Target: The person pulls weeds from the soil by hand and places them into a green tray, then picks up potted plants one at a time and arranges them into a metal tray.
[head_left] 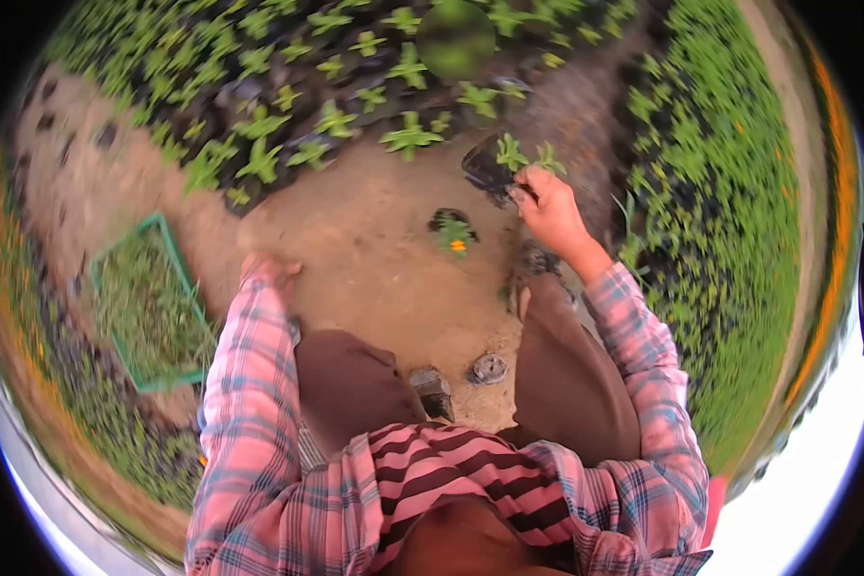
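My right hand is closed at the edge of a black plastic seedling bag, thumb and fingers pinched together. Green leaves stick up from the bag, which looks tilted. Just left of that hand, a small potted plant with an orange flower stands alone on the bare soil. My left hand hangs low over the soil beside my knee. Its fingers point to the right and seem apart, with nothing visible in them, though the hand is slightly blurred.
Rows of bagged seedlings line the far side, and a dense green bed runs along the right. A green crate full of pulled grass stands at the left. A dark round clump lies between my legs.
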Demonstrator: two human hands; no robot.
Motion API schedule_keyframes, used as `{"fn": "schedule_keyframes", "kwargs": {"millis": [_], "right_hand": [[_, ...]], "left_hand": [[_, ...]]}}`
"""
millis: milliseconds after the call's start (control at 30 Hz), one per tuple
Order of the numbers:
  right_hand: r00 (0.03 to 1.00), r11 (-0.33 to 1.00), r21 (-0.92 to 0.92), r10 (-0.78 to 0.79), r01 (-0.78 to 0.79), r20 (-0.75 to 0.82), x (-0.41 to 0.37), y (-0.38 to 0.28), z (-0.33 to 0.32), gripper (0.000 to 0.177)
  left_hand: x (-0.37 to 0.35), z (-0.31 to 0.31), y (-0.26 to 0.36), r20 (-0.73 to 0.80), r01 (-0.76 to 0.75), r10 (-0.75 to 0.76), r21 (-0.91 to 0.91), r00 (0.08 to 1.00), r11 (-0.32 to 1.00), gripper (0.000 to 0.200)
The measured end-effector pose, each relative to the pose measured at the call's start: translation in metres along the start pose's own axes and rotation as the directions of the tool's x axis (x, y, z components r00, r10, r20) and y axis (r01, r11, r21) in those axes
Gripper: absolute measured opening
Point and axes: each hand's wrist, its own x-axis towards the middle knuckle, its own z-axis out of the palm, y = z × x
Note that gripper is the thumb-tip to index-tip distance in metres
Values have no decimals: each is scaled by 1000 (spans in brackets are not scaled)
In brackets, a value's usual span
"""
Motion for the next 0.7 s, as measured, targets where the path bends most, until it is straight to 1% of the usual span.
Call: {"fn": "schedule_keyframes", "kwargs": {"millis": [33,67,100,133,167,200,233,267,300,333,400,433,467,500,533,567,600,633,667,700], "right_hand": [[999,999,15,-36,36,36,16,-20,4,13],[969,977,-14,-210,214,128,30,-41,10,13],[903,923,-24,-371,385,218,41,-58,20,12],[867,896,-6,-428,444,254,50,-69,34,14],[854,888,12,-446,459,268,57,-79,48,14],[819,857,-40,-476,513,321,63,-88,61,14],[786,821,-94,-497,564,368,70,-96,74,14],[785,821,-91,-498,564,368,77,-100,87,14],[760,792,-134,-503,596,412,84,-98,103,15],[742,764,-180,-495,619,452,88,-93,119,16],[692,681,-186,-619,709,371,90,-65,149,14],[707,706,-171,-595,687,382,82,-58,155,13],[731,735,-173,-560,656,391,76,-50,155,13],[781,790,-177,-493,587,383,66,-54,145,13],[823,836,-179,-431,518,370,52,-55,126,13],[860,851,-241,-372,466,351,34,-42,104,13],[911,904,-220,-303,368,279,19,-32,89,14],[946,943,-173,-248,285,207,12,-21,80,15],[975,971,-97,-220,220,16,-5,-1,65,18],[980,987,-97,-144,132,-140,-18,23,50,19]], "left_hand": [[0,-5,0,59,12,-9,-58,998,998,60],[5,-3,-1,39,16,-15,-45,999,999,62],[10,2,-5,21,20,-20,-28,1000,999,63],[12,2,-7,16,52,-51,-47,999,998,63],[12,3,-6,-14,23,-22,29,1000,999,65],[11,5,-6,-38,-13,17,113,999,993,66],[9,5,-6,-40,-5,9,110,999,994,66],[6,4,-4,-52,-38,45,122,998,992,67],[4,3,-3,-59,-79,88,141,994,987,69],[7,6,-8,-51,-91,100,157,994,983,69],[36,23,-24,-18,-21,22,25,1000,999,68],[62,45,-44,-27,-25,21,-124,999,992,66],[48,32,-34,26,-40,42,-94,999,995,57],[55,49,-48,46,-131,200,-611,979,780,34],[62,67,-61,65,-58,352,-944,934,326,24],[71,69,-62,77,-93,327,-876,942,474,24],[79,71,-64,89,-120,301,-784,949,610,29],[59,57,-48,102,-85,285,-813,953,576,27],[36,40,-30,115,-51,268,-841,956,539,26],[11,22,-12,167,5,161,-708,973,706,29]]}}
